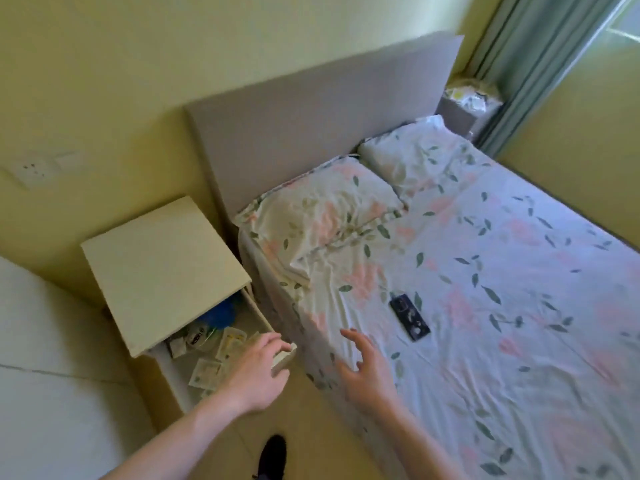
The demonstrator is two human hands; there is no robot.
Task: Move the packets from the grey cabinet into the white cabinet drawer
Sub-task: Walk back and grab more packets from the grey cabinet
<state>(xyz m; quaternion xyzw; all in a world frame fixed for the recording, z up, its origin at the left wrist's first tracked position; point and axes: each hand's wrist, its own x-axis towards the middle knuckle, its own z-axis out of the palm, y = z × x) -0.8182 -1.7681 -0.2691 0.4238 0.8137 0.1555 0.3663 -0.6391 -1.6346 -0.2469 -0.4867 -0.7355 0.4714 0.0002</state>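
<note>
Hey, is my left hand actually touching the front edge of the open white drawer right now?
Touching. In the head view, the left hand rests on the drawer front of the white cabinet, its fingers lying over the top edge with no gap visible.

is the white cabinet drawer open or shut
Open: the drawer sticks out below the cabinet top, with packets showing inside. The left hand rests on its front edge.
</note>
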